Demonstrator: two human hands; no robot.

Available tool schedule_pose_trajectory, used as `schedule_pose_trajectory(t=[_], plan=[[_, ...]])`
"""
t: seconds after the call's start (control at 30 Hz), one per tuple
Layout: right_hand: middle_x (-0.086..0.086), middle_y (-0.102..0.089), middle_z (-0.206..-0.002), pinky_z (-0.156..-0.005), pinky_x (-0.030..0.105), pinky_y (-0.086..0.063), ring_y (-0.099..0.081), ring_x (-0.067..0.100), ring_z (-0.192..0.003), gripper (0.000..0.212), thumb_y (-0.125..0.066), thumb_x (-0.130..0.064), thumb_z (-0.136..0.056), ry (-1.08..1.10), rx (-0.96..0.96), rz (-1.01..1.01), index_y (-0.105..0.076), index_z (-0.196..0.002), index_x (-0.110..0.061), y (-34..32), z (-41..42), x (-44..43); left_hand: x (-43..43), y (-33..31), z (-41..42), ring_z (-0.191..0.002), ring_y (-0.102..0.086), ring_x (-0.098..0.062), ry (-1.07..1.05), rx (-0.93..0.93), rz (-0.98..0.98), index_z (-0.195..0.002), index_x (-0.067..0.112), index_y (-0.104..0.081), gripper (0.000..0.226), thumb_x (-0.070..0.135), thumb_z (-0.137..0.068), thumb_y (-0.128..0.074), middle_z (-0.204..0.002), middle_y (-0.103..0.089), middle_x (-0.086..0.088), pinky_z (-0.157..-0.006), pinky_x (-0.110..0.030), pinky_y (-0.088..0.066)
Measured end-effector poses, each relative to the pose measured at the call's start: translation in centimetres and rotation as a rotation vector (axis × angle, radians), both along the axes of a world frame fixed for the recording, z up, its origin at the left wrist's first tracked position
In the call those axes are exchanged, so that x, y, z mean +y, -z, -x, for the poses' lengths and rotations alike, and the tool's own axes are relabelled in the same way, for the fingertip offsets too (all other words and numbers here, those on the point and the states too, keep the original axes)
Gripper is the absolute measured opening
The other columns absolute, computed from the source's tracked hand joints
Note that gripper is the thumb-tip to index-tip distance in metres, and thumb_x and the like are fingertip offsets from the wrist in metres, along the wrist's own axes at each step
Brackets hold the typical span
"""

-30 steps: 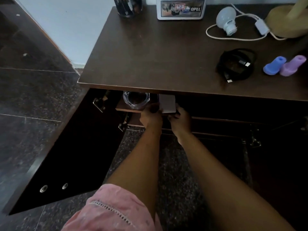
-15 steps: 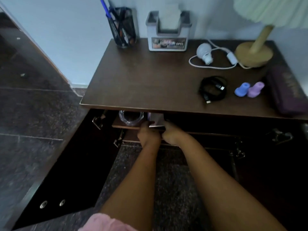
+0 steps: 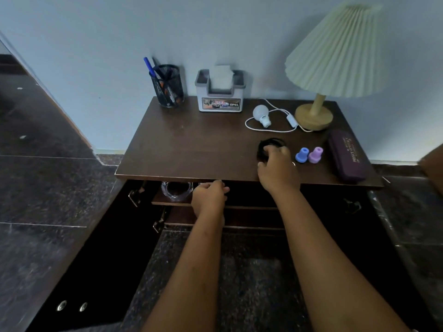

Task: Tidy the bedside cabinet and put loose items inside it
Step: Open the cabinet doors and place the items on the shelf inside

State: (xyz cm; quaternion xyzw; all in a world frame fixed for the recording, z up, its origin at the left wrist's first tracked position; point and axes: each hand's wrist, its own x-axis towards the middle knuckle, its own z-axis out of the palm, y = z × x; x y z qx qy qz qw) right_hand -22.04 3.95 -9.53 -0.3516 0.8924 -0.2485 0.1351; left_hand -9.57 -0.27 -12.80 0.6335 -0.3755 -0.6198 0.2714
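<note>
The right grip [image 3: 278, 168] has left the shelf [image 3: 172, 202] and now lies on the table [image 3: 191, 149], fingers curled over the black cable coil [image 3: 271, 142]. The left grip [image 3: 208, 197] stays at the shelf beside the glass dish [image 3: 177, 189], fingers curled; whether it holds anything cannot be told.

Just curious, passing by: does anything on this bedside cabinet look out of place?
Yes: a bare light bulb lies on its side on the cabinet top, loose inside the loop of the white cord beside the lamp. Nothing looks spilled or broken.
</note>
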Motion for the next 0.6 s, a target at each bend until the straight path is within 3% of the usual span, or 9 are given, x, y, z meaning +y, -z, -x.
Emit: schedule_pose_trajectory(t=[0.1,0.27,0.37,0.43,0.53,0.6], plan=[[0.006,-0.035,-0.138,-0.087,0.039,-0.042,-0.048,0.037,-0.115,0.036,-0.053,-0.026,-0.093,0.029,0.135,-0.042,-0.05,-0.127,-0.014,1.6,0.2,0.4,0.2,-1.0,0.9,-0.082,-0.062,-0.016,0.145,0.117,-0.073,-0.092,0.013,-0.065,0.021,0.027,-0.095,-0.049,-0.088,-0.069,0.0,-0.075,-0.032,-0.046],[0.003,-0.051,-0.125,-0.091,0.035,-0.042,-0.05,0.028,-0.115,0.023,-0.061,-0.018,-0.088,-0.058,0.124,0.1,-0.064,-0.11,-0.015,2.3,0.8,0.9,0.2,-1.1,0.9,-0.089,-0.061,-0.018,0.199,0.214,-0.128,-0.088,0.013,-0.064,0.028,0.036,-0.095,-0.049,-0.097,-0.068,-0.003,-0.085,-0.034,-0.045],[-0.001,-0.059,-0.112,-0.098,0.031,-0.042,-0.054,0.018,-0.109,0.022,-0.066,-0.008,-0.082,-0.251,0.024,0.187,-0.071,-0.102,-0.015,2.4,0.4,2.1,0.4,-1.2,0.7,-0.085,-0.064,-0.017,0.169,0.242,-0.101,-0.089,0.011,-0.064,0.028,0.038,-0.09,-0.058,-0.095,-0.068,-0.005,-0.074,-0.03,-0.05],[-0.005,-0.06,-0.103,-0.092,0.017,-0.04,-0.056,0.013,-0.103,0.023,-0.067,0.0,-0.078,-0.331,-0.066,0.23,-0.073,-0.095,-0.014,2.4,0.0,2.9,0.7,-1.3,0.5,-0.08,-0.065,-0.017,0.119,0.275,-0.079,-0.086,0.01,-0.061,0.021,0.031,-0.087,-0.064,-0.092,-0.067,-0.007,-0.067,-0.027,-0.052],[-0.008,-0.062,-0.095,-0.08,0.003,-0.038,-0.059,0.006,-0.094,0.028,-0.064,0.007,-0.076,-0.328,-0.214,0.275,-0.075,-0.084,-0.017,2.2,-0.5,4.2,0.9,-1.3,-0.3,-0.078,-0.065,-0.019,0.104,0.301,-0.087,-0.095,0.007,-0.06,0.012,0.015,-0.087,-0.064,-0.091,-0.065,-0.009,-0.063,-0.027,-0.053],[-0.008,-0.066,-0.091,-0.077,0.005,-0.043,-0.061,0.004,-0.092,0.031,-0.059,0.006,-0.081,-0.222,-0.396,0.329,-0.073,-0.075,-0.022,2.2,-0.9,4.8,0.8,-1.0,-1.4,-0.084,-0.064,-0.022,0.13,0.285,-0.133,-0.107,0.004,-0.059,0.019,0.007,-0.089,-0.061,-0.092,-0.064,-0.011,-0.062,-0.026,-0.053]])
